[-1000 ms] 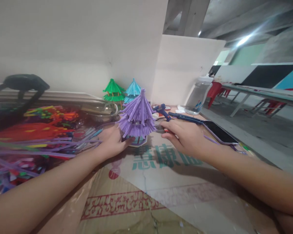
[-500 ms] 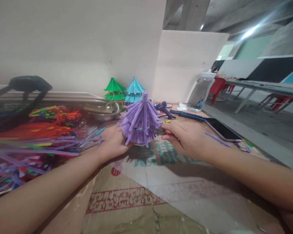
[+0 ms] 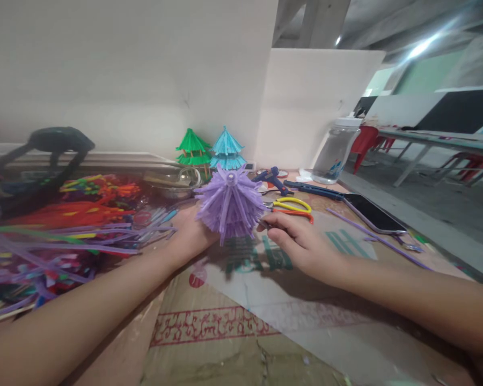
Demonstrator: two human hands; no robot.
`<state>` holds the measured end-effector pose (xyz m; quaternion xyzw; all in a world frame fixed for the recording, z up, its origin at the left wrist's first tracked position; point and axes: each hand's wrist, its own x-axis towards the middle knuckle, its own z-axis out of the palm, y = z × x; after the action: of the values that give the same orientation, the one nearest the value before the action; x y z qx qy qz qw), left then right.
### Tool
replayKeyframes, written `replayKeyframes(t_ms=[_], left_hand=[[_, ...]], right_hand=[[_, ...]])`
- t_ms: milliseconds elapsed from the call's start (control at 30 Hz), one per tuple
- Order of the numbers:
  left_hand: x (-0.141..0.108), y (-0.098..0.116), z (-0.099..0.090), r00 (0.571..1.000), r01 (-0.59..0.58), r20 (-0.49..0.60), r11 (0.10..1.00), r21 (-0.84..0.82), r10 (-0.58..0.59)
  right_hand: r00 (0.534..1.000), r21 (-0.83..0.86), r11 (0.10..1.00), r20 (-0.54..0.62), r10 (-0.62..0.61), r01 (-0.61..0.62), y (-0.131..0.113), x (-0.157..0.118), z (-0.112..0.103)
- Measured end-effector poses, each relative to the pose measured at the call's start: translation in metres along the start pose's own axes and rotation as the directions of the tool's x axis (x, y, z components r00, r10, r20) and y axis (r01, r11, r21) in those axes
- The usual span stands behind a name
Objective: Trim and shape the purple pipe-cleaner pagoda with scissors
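Observation:
A purple tiered umbrella-shaped tree of pipe cleaners point(image 3: 230, 206) is held above the cardboard, its tip tilted toward me. My left hand point(image 3: 195, 228) reaches in behind its left side and is closed on it, the fingers hidden by the purple strips. To the right of the tree, my right hand point(image 3: 295, 238) pinches something small and dark, partly hidden by its fingers; I cannot make out what it is. Just beyond that hand lie scissors point(image 3: 293, 206) with one yellow and one orange handle. Green point(image 3: 193, 146) and light blue point(image 3: 226, 147) trees of similar shape stand at the back.
Loose pipe cleaners point(image 3: 76, 214) in many colours crowd the left side. A metal bowl point(image 3: 171, 187), a blue glue gun point(image 3: 274, 179), a clear bottle point(image 3: 336, 153) and a phone point(image 3: 372, 213) line the back and right. Printed cardboard point(image 3: 209, 327) covers the table.
The purple tree has tipped its top toward me and sits a little lower. My right hand has drawn away from the scissors, which now show in full view with both handles.

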<state>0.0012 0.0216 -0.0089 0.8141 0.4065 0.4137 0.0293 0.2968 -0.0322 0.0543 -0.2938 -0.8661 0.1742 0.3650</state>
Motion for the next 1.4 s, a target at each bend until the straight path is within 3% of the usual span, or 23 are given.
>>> replayKeyframes(t_ms=[133, 233, 500, 767, 1033, 1400], left_hand=[[0.002, -0.003, 0.002, 0.998, -0.048, -0.029, 0.999, 0.020, 0.049], [0.000, -0.002, 0.003, 0.996, -0.073, -0.056, 0.995, 0.065, 0.077], [-0.004, -0.005, 0.002, 0.999, -0.035, -0.004, 0.977, 0.209, 0.036], [-0.001, 0.009, -0.002, 0.998, -0.029, -0.039, 0.971, 0.238, 0.039], [-0.002, 0.006, 0.000, 0.995, -0.069, -0.061, 0.971, 0.228, 0.085], [-0.007, 0.000, 0.001, 0.999, 0.022, -0.031, 0.957, 0.289, -0.013]], right_hand=[[0.985, 0.185, 0.968, -0.001, 0.172, -0.169, 0.005, 0.002, 0.010], [0.972, 0.281, 0.930, 0.037, 0.234, -0.235, 0.009, 0.002, 0.015], [0.965, 0.392, 0.882, 0.082, 0.249, -0.261, 0.008, 0.001, 0.016], [0.949, 0.471, 0.824, 0.184, 0.256, -0.314, 0.007, 0.002, 0.017], [0.913, 0.575, 0.710, 0.236, 0.332, -0.407, 0.009, 0.001, 0.020], [0.918, 0.602, 0.695, 0.220, 0.329, -0.393, 0.009, 0.004, 0.021]])
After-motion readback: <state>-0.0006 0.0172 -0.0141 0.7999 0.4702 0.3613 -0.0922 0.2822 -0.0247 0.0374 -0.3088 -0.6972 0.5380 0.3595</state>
